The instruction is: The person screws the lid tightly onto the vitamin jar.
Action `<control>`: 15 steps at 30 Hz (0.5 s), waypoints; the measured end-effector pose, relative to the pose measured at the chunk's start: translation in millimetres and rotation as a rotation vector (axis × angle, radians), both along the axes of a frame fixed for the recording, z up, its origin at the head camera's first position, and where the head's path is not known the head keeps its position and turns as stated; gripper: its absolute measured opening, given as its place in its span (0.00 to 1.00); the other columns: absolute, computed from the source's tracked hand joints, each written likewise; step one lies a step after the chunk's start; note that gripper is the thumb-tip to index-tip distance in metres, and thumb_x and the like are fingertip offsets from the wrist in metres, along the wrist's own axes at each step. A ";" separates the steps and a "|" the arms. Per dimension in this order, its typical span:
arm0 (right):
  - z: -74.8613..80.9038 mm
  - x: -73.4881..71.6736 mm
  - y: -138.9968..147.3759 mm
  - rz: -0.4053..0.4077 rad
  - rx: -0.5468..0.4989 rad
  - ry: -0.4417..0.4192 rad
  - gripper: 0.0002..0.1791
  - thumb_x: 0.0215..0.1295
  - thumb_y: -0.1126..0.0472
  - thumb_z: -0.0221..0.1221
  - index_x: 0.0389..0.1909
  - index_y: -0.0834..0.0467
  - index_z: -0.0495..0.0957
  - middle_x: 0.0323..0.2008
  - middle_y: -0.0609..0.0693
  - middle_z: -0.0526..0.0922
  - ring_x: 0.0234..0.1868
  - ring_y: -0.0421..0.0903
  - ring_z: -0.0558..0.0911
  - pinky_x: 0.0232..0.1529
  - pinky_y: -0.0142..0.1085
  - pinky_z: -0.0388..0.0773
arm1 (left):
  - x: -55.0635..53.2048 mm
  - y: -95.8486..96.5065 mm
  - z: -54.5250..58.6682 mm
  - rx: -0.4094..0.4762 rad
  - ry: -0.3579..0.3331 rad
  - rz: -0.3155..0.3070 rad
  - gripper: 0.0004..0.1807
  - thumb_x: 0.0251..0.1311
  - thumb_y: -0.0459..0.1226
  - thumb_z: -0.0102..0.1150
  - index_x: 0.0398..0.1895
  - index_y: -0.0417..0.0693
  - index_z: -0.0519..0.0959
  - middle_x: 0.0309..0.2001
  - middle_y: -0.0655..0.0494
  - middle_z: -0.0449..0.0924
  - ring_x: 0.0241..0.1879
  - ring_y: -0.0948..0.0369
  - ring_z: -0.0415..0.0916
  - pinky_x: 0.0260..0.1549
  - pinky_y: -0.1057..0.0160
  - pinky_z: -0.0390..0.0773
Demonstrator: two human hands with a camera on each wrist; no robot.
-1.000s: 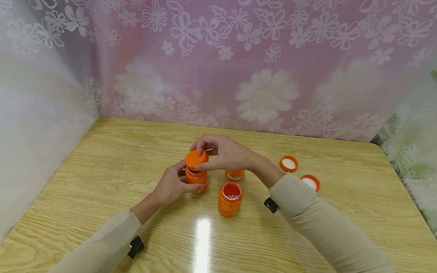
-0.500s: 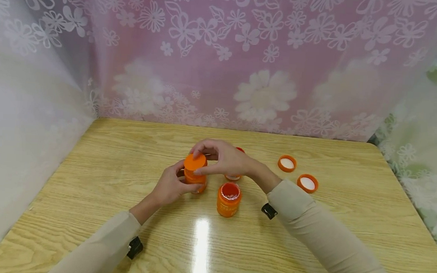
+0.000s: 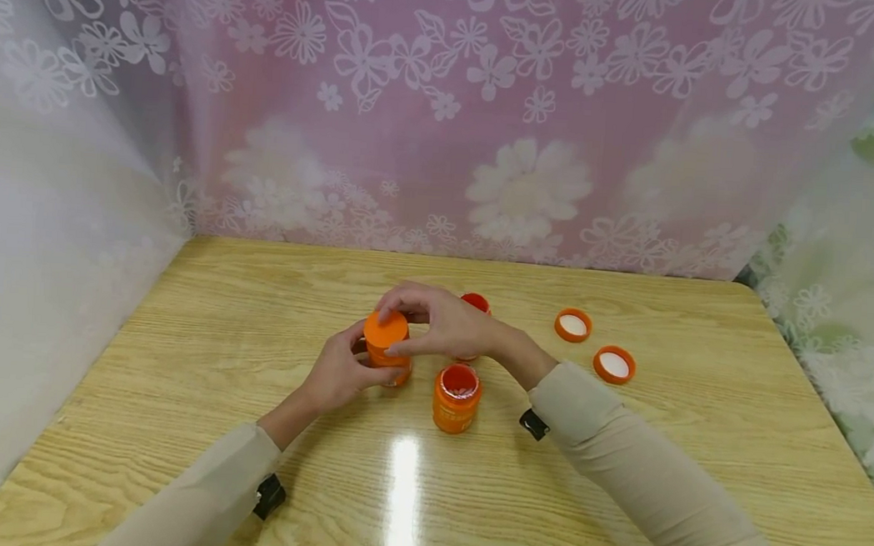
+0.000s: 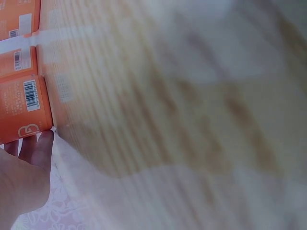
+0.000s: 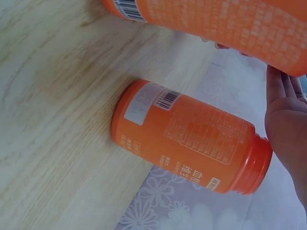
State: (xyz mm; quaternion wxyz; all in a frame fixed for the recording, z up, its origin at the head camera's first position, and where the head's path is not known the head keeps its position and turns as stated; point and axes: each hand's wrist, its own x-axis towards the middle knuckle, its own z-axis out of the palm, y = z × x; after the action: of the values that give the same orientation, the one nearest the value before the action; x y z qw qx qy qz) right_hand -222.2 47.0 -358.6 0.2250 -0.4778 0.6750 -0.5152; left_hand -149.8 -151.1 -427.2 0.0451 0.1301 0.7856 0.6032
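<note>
On the table, my left hand point(image 3: 335, 375) grips an orange plastic jar point(image 3: 389, 360) low around its body. My right hand point(image 3: 452, 322) holds the orange lid point(image 3: 386, 330) on top of that jar, with fingers and thumb at its rim. An open orange jar point(image 3: 454, 409) with a torn foil edge and pieces inside stands just to the right. Partly behind my right hand is another open jar point(image 3: 475, 301), red inside. The right wrist view shows an uncapped jar point(image 5: 187, 139) beside my right hand point(image 5: 288, 124). Fingers of my left hand point(image 4: 24, 179) touch a barcoded jar point(image 4: 21, 105) in the left wrist view.
Two orange lids point(image 3: 572, 325) with white liners lie upturned on the right of the wooden table point(image 3: 620, 468). A pink floral curtain point(image 3: 384, 161) hangs behind the table, with pale sheeting at both sides.
The lid was tilted above the jar's mouth; it has come down and now sits level on it. My right hand lowered with it, uncovering more of the rear jar.
</note>
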 end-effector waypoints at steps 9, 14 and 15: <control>-1.5 0.9 0.2 -0.006 0.013 0.003 0.16 0.58 0.67 0.66 0.46 0.61 0.75 0.51 0.50 0.73 0.53 0.44 0.75 0.58 0.37 0.70 | -1.0 0.4 0.0 0.001 -0.017 0.008 0.32 0.50 0.31 0.71 0.61 0.43 0.71 0.53 0.48 0.75 0.50 0.52 0.74 0.49 0.57 0.77; -1.9 1.7 -0.2 -0.009 0.028 0.045 0.15 0.59 0.66 0.66 0.46 0.61 0.75 0.51 0.51 0.72 0.53 0.45 0.73 0.58 0.37 0.70 | -0.9 -0.6 -1.0 0.005 -0.002 0.006 0.31 0.50 0.35 0.72 0.59 0.46 0.72 0.52 0.50 0.75 0.50 0.54 0.75 0.48 0.59 0.77; -1.8 1.7 -0.6 -0.010 0.033 0.062 0.15 0.59 0.65 0.66 0.46 0.61 0.75 0.51 0.51 0.73 0.53 0.45 0.73 0.58 0.37 0.70 | -0.9 -0.9 -1.4 0.010 0.001 0.005 0.31 0.50 0.35 0.73 0.59 0.47 0.72 0.52 0.51 0.75 0.50 0.54 0.75 0.48 0.59 0.77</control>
State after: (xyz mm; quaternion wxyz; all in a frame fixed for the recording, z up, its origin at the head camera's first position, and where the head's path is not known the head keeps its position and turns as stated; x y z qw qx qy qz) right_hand -220.4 46.4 -360.4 0.2093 -0.4864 0.6923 -0.4902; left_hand -150.7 -152.0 -428.5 0.0425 0.1284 0.7829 0.6072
